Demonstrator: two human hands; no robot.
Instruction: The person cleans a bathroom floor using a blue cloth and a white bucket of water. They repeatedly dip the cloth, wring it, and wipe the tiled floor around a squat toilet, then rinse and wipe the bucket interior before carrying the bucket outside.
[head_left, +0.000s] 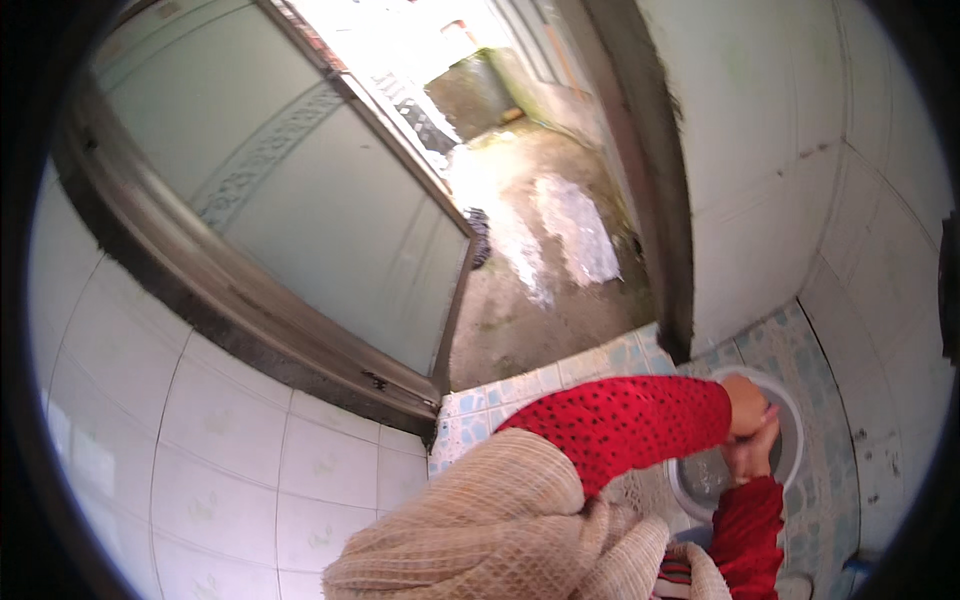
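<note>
A white plastic bucket stands on the tiled floor at the lower right, with greyish water inside. Over its opening my left hand and my right hand meet and touch. The left reaches across from the side in a red sleeve with dark dots, and the right comes up from below in a matching sleeve. Their fingers overlap and are slightly blurred, so whether anything lies between them is hidden. Beige woven cloth covers my upper arm and body at the bottom.
A framed glass-panelled door stands open at the left, above a white tiled wall. Beyond the threshold lies a wet concrete floor. The dark door jamb and another tiled wall rise near the bucket. Something blue sits at the lower right.
</note>
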